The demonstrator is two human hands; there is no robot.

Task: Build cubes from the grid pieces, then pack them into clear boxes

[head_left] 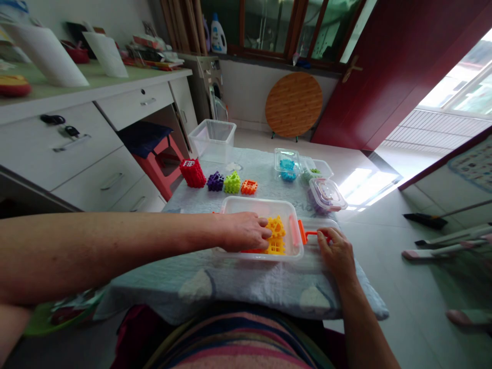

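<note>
In front of me a clear plastic box (230,205) stands with its top uncovered. Yellow lattice building blocks (275,234) lie against its right end, and a bit of red shows below my fingers. My left hand (246,231) reaches into the box, its bent fingers closed on the left edge of the yellow blocks. Outside the right wall, my right hand (336,250) pinches the box's orange handle (312,233), which is swung outward. Behind the box sit blocks in groups: red (192,173), purple (215,181), lime green (232,182) and orange (249,187).
Toward the back left of the cloth-covered table (161,277) is a larger clear bin (213,141). Small lidded containers, one with blue blocks (287,169), stand at the right near a pale lidded box (327,195). A stool (154,154) is left of the table.
</note>
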